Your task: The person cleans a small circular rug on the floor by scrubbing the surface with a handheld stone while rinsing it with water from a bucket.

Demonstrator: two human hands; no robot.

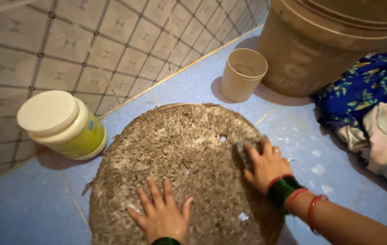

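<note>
Round mat (180, 168), grey-brown and shaggy, lies flat on the blue tiled floor (30, 208) under both hands.

The left hand (161, 213) rests at the mat's 6 o'clock, palm down and fingers spread wide, holding nothing, simply pressing on the pile. The right hand (266, 165) sits at the mat's 3 o'clock edge, fingers curled around a small grey scrubber (244, 147) that touches the mat; green and red bangles (293, 195) circle that wrist. At 9 to 10 o'clock from the mat, just beside it, a yellow-green jar with a cream lid (62, 124) leans against the tiled wall (66, 41). At 12 to 1 o'clock stands a small beige cup (243, 75), and beside it a large beige bucket (320, 50). At 3 o'clock, well apart, blue patterned cloth (365, 86) lies heaped on the floor.
</note>
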